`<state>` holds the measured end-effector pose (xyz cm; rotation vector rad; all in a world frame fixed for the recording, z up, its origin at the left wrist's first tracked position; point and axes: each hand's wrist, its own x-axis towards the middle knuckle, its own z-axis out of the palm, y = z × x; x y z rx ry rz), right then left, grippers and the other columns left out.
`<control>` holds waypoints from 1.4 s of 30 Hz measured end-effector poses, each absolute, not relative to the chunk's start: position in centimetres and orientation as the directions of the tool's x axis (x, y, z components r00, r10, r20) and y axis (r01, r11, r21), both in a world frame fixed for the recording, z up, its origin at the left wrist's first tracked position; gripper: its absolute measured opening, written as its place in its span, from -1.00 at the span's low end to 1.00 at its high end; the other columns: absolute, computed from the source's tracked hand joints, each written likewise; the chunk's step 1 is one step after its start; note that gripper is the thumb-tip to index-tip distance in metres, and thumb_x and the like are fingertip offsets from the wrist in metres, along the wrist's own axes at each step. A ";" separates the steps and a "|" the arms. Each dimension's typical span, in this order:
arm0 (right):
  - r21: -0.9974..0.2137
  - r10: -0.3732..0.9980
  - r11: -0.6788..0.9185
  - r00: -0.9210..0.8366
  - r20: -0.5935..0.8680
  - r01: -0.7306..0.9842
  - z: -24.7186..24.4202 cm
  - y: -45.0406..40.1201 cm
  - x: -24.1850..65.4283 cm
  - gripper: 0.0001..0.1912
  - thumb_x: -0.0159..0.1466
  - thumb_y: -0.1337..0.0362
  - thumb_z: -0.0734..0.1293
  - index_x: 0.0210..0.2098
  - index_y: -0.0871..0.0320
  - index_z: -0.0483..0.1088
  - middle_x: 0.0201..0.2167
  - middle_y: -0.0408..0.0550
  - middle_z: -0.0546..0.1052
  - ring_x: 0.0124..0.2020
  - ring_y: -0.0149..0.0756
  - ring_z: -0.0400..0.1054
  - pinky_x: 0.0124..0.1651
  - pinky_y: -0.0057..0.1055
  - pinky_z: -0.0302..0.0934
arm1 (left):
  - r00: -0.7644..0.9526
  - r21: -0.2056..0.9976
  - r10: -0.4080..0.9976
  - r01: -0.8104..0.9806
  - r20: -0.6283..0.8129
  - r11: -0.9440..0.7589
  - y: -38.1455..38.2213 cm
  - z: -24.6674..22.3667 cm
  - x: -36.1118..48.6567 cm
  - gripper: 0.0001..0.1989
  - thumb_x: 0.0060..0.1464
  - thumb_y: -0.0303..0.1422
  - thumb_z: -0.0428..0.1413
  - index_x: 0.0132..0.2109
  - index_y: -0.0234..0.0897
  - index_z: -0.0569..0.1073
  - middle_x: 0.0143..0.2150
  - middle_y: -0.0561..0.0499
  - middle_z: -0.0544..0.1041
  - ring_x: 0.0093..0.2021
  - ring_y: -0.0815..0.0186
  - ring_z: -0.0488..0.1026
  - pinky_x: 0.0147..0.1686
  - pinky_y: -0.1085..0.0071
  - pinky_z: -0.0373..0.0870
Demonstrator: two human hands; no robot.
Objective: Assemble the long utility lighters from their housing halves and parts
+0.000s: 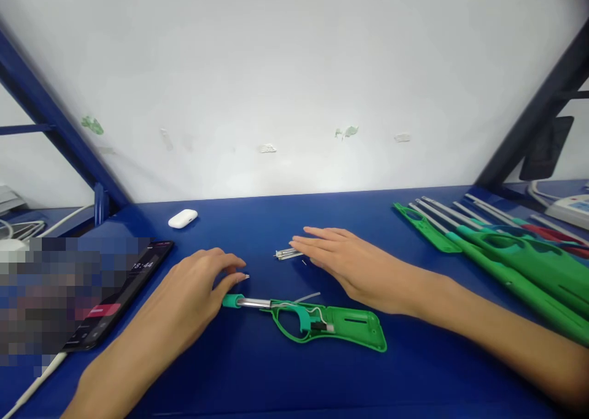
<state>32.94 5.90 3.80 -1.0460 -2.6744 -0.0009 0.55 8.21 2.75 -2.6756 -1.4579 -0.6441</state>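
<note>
My left hand (202, 287) is closed in a loose pinch, with a tiny pale piece (247, 276) at the thumb tip; its kind is too small to make out. My right hand (343, 262) lies palm down with fingers stretched, its tips partly covering a small bunch of thin metal rods (288, 254). Nearer me lies an opened long-neck lighter (352, 326): a green half-shell with a teal trigger (304, 318), thin white wires and a black part inside. Its short metal tube (255, 303) ends in a teal collar (232, 300) beside my left hand. Behind it rests a thin clear tube (308, 297).
At the right lie several long-neck lighters (506, 278) with metal stems, plus a loose green half-shell (426, 227). A phone (119, 308) with a white cable (39, 385) is at the left. A white earbud case (183, 218) sits near the back wall (294, 88).
</note>
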 end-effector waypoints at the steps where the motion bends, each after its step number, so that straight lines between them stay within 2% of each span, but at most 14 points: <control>1: -0.099 0.666 0.740 -0.705 0.245 0.665 3.7 6.0 32.9 -0.29 0.42 0.62 0.13 0.51 0.26 0.27 0.51 0.10 0.37 0.57 0.04 0.16 0.49 0.10 0.24 | 0.470 0.168 0.817 0.823 0.334 -0.542 8.6 2.8 0.5 -0.74 0.42 -0.24 0.09 -0.06 -0.07 0.71 -0.16 0.02 0.72 -0.18 0.10 0.64 -0.20 0.23 0.45; 4: -0.104 0.679 0.727 -0.686 0.261 0.679 3.8 6.2 32.7 -0.45 0.51 0.53 0.16 0.41 0.21 0.42 0.36 0.08 0.56 0.47 0.05 0.33 0.42 0.10 0.32 | 0.449 0.152 0.859 0.857 0.248 -0.492 9.1 2.9 0.8 -0.82 0.38 -0.28 0.17 -0.12 -0.06 0.70 -0.21 0.06 0.70 -0.27 0.14 0.63 -0.29 0.26 0.43; 8: -0.121 0.722 0.675 -0.618 0.313 0.728 3.7 6.7 32.3 -0.67 0.59 0.31 0.28 0.24 0.17 0.56 0.12 0.12 0.70 0.24 0.12 0.55 0.24 0.11 0.43 | 0.440 0.119 0.884 0.880 0.162 -0.460 9.0 2.9 1.4 -0.91 0.41 -0.33 0.23 -0.10 -0.20 0.63 -0.16 0.03 0.65 -0.21 0.21 0.62 -0.17 0.24 0.55; 13: -0.151 0.749 0.635 -0.555 0.362 0.758 2.4 7.2 32.1 -0.75 0.54 0.32 0.36 0.14 0.22 0.61 -0.08 0.15 0.70 -0.05 0.11 0.60 0.00 0.11 0.49 | 0.452 0.095 0.882 0.880 0.133 -0.466 9.0 2.5 1.6 -0.77 0.44 -0.21 0.24 0.07 -0.27 0.57 0.00 -0.05 0.63 -0.11 0.23 0.62 -0.08 0.19 0.64; 16: -0.198 0.741 0.643 -0.535 0.406 0.740 1.9 7.3 32.3 -0.72 0.54 0.43 0.32 0.15 0.23 0.59 -0.10 0.11 0.65 -0.15 -0.04 0.59 -0.11 -0.07 0.51 | 0.449 0.112 0.876 0.875 0.173 -0.471 9.0 2.4 1.6 -0.80 0.44 -0.23 0.25 -0.01 -0.29 0.57 -0.07 -0.02 0.62 -0.15 0.25 0.61 -0.10 0.20 0.62; 18: -0.235 0.725 0.662 -0.528 0.443 0.711 1.9 7.1 32.6 -0.65 0.53 0.49 0.28 0.24 0.22 0.53 -0.05 0.09 0.60 -0.19 -0.18 0.57 -0.16 -0.22 0.51 | 0.448 0.152 0.868 0.863 0.212 -0.483 8.9 2.5 1.6 -0.87 0.45 -0.32 0.19 -0.12 -0.26 0.56 -0.19 0.04 0.63 -0.26 0.28 0.59 -0.20 0.28 0.56; 20: -0.266 0.703 0.687 -0.525 0.479 0.676 2.1 6.9 32.8 -0.58 0.53 0.52 0.23 0.30 0.19 0.47 -0.01 0.08 0.54 -0.19 -0.28 0.55 -0.16 -0.33 0.51 | 0.444 0.209 0.858 0.841 0.261 -0.499 8.7 2.7 1.6 -0.82 0.44 -0.39 0.11 -0.19 -0.19 0.56 -0.30 0.09 0.64 -0.38 0.28 0.56 -0.33 0.35 0.46; 22: -0.285 0.680 0.712 -0.531 0.506 0.642 2.3 6.6 32.8 -0.58 0.54 0.51 0.21 0.29 0.15 0.48 0.00 0.06 0.51 -0.20 -0.32 0.52 -0.16 -0.36 0.50 | 0.432 0.271 0.845 0.812 0.314 -0.516 8.4 3.0 1.7 -0.80 0.41 -0.38 0.08 -0.21 -0.13 0.57 -0.36 0.14 0.67 -0.46 0.28 0.55 -0.44 0.37 0.36; 25: -0.301 0.658 0.737 -0.540 0.525 0.605 2.5 5.9 32.4 -0.70 0.57 0.44 0.26 0.19 0.13 0.52 -0.02 0.04 0.56 -0.23 -0.30 0.51 -0.19 -0.35 0.48 | 0.416 0.354 0.817 0.752 0.398 -0.556 7.6 3.6 2.1 -0.80 0.42 -0.28 0.10 -0.20 -0.08 0.60 -0.38 0.20 0.68 -0.51 0.32 0.55 -0.50 0.42 0.35; 29: -0.341 0.655 0.743 -0.521 0.547 0.576 2.7 4.8 31.4 -0.77 0.54 0.38 0.37 0.15 0.15 0.54 -0.05 0.00 0.67 -0.13 -0.22 0.57 -0.10 -0.31 0.47 | 0.399 0.408 0.754 0.660 0.521 -0.631 6.4 4.0 3.0 -0.86 0.41 -0.24 0.17 -0.11 -0.01 0.64 -0.28 0.20 0.71 -0.37 0.33 0.64 -0.41 0.49 0.46; 33: -0.385 0.667 0.732 -0.474 0.575 0.562 2.9 4.0 30.6 -0.73 0.50 0.40 0.41 0.17 0.19 0.57 -0.14 -0.04 0.72 -0.23 -0.27 0.58 -0.17 -0.37 0.44 | 0.407 0.397 0.663 0.565 0.628 -0.723 5.2 3.9 4.1 -0.85 0.43 -0.32 0.15 -0.06 0.00 0.64 -0.19 0.18 0.71 -0.27 0.36 0.66 -0.22 0.51 0.55; 36: -0.401 0.667 0.733 -0.460 0.586 0.550 3.1 3.5 30.3 -0.73 0.50 0.37 0.42 0.16 0.18 0.60 -0.22 -0.07 0.71 -0.30 -0.29 0.55 -0.22 -0.40 0.42 | 0.411 0.367 0.612 0.533 0.676 -0.763 4.5 3.8 4.8 -0.79 0.43 -0.42 0.12 -0.10 -0.03 0.63 -0.15 0.16 0.70 -0.21 0.39 0.66 -0.16 0.54 0.56; 39: -0.419 0.671 0.733 -0.464 0.579 0.536 3.3 3.0 30.1 -0.74 0.52 0.32 0.39 0.15 0.17 0.62 -0.28 -0.07 0.70 -0.37 -0.30 0.51 -0.26 -0.39 0.40 | 0.378 0.343 0.595 0.553 0.709 -0.760 4.0 3.9 5.1 -0.80 0.40 -0.45 0.14 -0.09 -0.02 0.62 -0.16 0.18 0.69 -0.24 0.40 0.65 -0.16 0.55 0.56; 42: -0.428 0.667 0.739 -0.473 0.576 0.521 3.3 2.7 30.0 -0.73 0.54 0.30 0.37 0.15 0.19 0.62 -0.28 -0.05 0.70 -0.38 -0.30 0.49 -0.28 -0.37 0.39 | 0.333 0.334 0.600 0.592 0.727 -0.733 3.8 3.9 5.0 -0.84 0.39 -0.44 0.17 -0.08 -0.03 0.59 -0.24 0.21 0.68 -0.36 0.42 0.59 -0.25 0.55 0.54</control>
